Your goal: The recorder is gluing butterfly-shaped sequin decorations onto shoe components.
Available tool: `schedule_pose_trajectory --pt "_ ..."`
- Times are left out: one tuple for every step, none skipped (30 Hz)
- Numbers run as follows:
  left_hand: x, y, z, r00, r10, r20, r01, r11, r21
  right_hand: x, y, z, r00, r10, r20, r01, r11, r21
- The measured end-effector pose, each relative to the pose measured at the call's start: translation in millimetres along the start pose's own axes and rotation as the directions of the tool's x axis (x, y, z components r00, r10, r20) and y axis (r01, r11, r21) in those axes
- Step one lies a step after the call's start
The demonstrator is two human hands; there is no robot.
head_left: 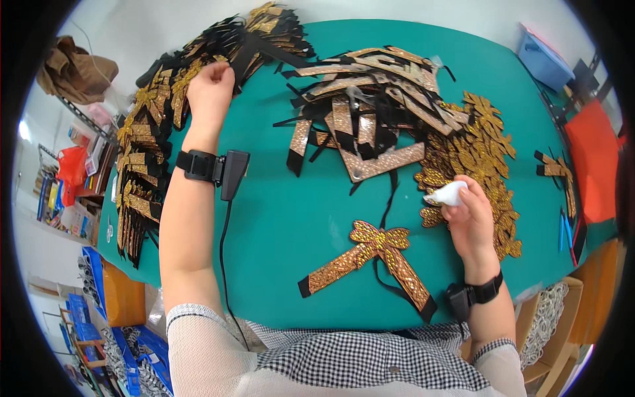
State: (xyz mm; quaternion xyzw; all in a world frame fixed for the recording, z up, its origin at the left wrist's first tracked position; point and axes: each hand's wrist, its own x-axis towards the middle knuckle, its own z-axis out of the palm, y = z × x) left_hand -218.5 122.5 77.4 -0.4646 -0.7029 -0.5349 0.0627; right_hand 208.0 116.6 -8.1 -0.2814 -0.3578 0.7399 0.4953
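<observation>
My left hand (210,86) is stretched out to the far left, over a pile of black-and-gold bow pieces (149,99). Its fingers are curled together, and what they hold, if anything, is hidden. In my right hand (473,221) is a small white squeeze bottle (450,193), its nozzle pointing left. Between my forearms, close to the table's near edge, lies a V-shaped gold glitter strip with black ends and a gold bow (380,242) on its point. A thin black ribbon (391,198) runs up from behind this bow.
Loose V-shaped strips (390,153) are heaped at the centre back of the green table (278,231). Gold glitter bows (473,152) form a pile on the right. Farther right are another bow piece (559,171), blue pens (565,231) and a blue bin (544,61).
</observation>
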Motion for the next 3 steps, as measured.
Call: schedule_pose_trajectory --pt "1.9 17.3 0.5 0.973 0.228 -0.036 -0.215 0.953 0.215 -0.5 -2.2 -1.2 1.000 -0.014 0.004 0.014 1.000 0.016" --pt "0.9 33.1 5.9 0.948 0.319 -0.024 -0.307 0.929 0.207 -2.0 -4.7 -4.3 0.999 -0.036 0.003 0.036 0.999 0.037" --pt "-1.9 49.7 11.0 0.912 0.409 -0.016 -0.396 0.893 0.214 -2.3 -6.5 -5.8 0.999 -0.034 0.008 0.033 0.997 0.072"
